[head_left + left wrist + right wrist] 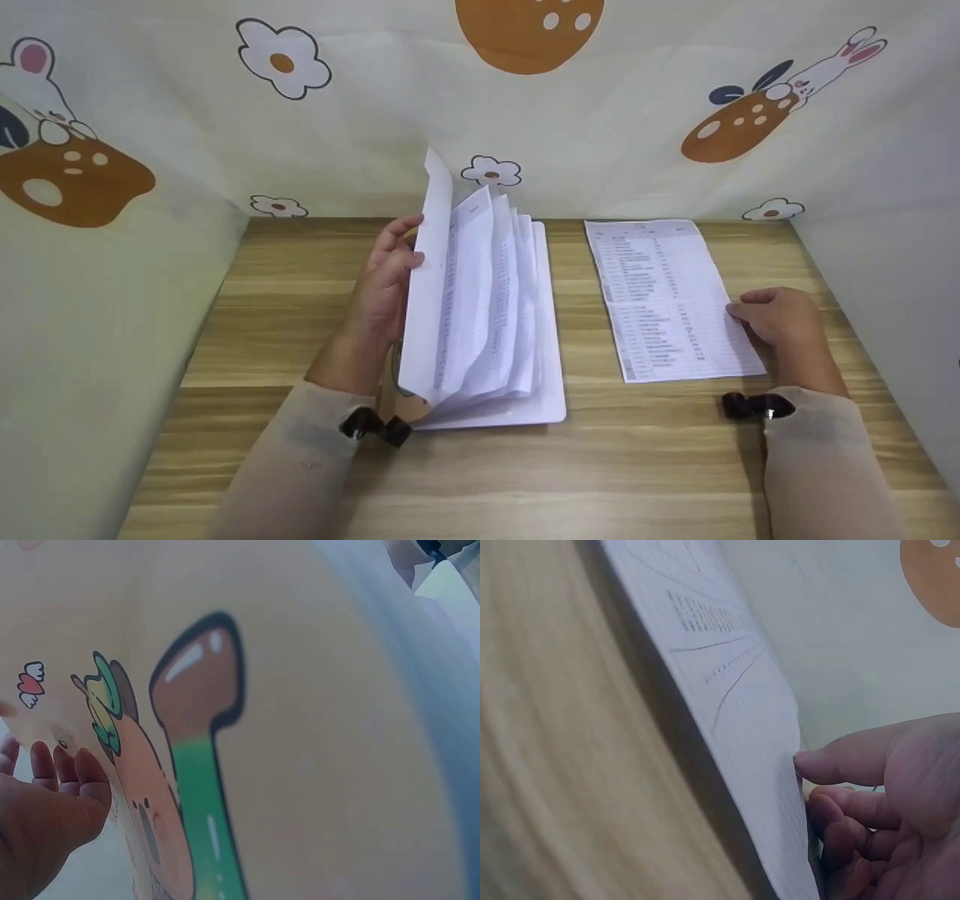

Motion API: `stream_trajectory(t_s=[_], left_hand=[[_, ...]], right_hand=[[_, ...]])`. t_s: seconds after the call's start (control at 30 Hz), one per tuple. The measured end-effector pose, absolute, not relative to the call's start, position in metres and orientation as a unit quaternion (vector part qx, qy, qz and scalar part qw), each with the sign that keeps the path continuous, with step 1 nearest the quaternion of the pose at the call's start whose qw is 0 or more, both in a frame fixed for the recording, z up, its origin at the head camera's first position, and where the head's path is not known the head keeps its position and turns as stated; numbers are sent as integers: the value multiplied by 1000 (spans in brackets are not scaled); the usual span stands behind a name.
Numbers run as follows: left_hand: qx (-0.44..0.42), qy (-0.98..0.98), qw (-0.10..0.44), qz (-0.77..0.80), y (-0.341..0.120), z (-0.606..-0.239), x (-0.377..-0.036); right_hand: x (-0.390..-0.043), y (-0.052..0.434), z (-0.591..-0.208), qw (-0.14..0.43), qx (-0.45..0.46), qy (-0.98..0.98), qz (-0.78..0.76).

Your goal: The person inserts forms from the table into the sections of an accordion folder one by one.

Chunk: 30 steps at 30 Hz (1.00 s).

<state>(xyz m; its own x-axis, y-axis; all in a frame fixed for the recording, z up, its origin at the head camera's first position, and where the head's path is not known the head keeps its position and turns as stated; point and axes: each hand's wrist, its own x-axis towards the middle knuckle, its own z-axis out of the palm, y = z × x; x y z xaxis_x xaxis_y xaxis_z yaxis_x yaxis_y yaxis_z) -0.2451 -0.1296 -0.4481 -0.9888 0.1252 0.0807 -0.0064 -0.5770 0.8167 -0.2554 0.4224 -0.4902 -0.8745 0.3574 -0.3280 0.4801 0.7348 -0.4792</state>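
In the head view, a folder of printed pages lies on the table with its left cover raised steeply. My left hand grips the outer edge of that cover, thumb on the inner side. Several loose-standing pages fan out beside it. The left wrist view shows the cover's outside, tan with cartoon drawings, and curled fingertips at its edge. To the right is a single printed sheet, and my right hand pinches its right edge. In the right wrist view the sheet tilts up from the wood.
The wood-grain table is bordered at the back and both sides by a pale cloth printed with rabbits and flowers. Folder and sheet both lie near the back edge, a strip of table between them. A black band sits at each wrist.
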Motion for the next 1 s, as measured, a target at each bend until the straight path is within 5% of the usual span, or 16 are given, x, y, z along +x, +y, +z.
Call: stream_trajectory(t_s=[1.0], left_hand=[[64,453,27,889,-129,-448,-246]], right_hand=[[-253,408,-486,118,176,941,-266]])
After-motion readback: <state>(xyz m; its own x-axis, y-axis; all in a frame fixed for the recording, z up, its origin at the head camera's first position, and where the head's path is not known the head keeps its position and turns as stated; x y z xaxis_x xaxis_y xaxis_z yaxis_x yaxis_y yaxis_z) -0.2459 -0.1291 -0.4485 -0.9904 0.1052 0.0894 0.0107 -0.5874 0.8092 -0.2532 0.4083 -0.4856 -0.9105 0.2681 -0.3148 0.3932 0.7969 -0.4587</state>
